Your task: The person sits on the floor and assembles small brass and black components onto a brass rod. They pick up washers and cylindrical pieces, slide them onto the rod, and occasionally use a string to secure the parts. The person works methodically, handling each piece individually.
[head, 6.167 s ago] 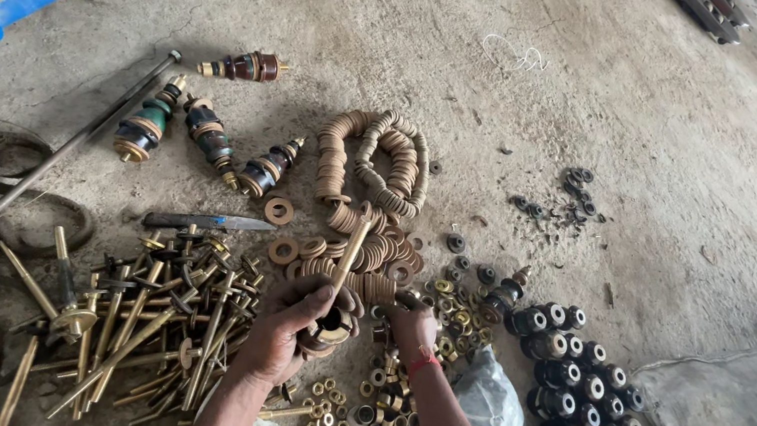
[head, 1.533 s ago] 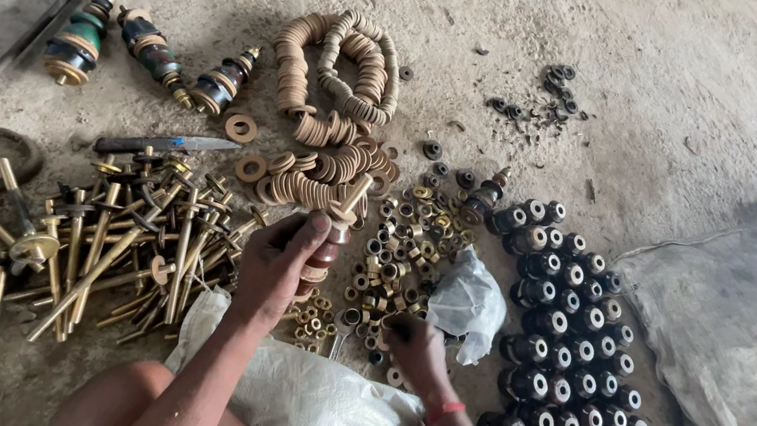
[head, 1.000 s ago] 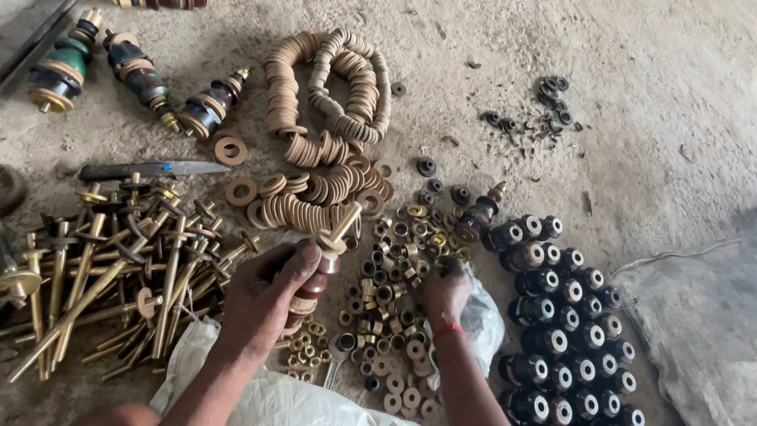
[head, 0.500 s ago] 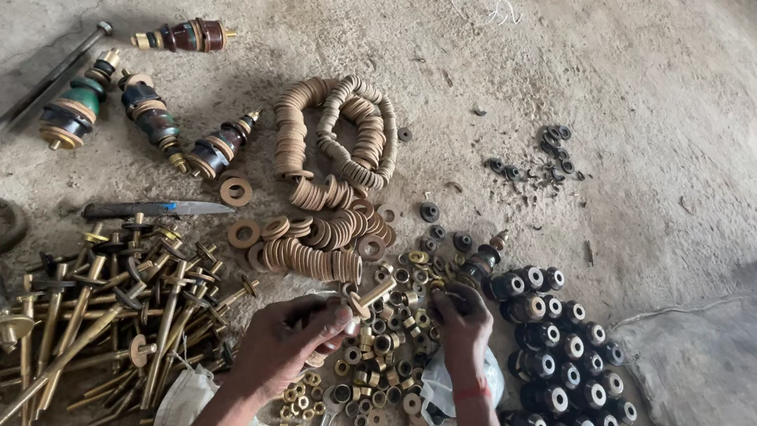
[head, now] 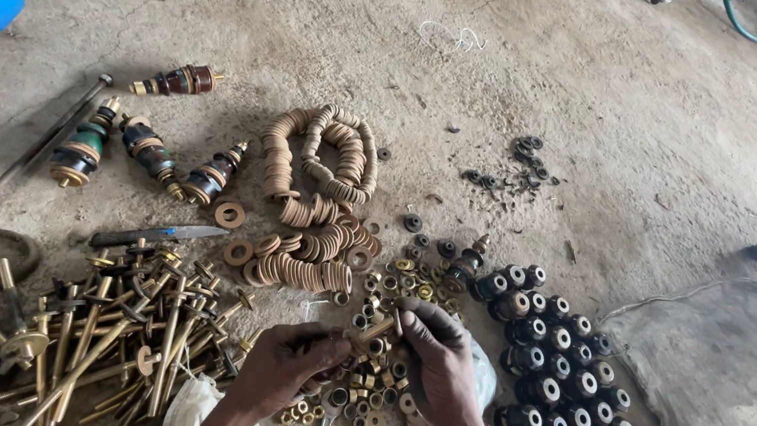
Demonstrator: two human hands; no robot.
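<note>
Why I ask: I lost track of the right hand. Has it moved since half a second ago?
Yes. The right hand has come leftward, away from the black bushes, to meet the left hand at the brass rod.

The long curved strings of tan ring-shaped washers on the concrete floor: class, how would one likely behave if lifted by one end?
The strings of tan ring-shaped washers lie in snaking loops, so one would probably sag and bend, not stay stiff. With so many rings packed together, it is likely fairly heavy. Loose tan washers lie nearby, so rings might slip off an open end.
</note>
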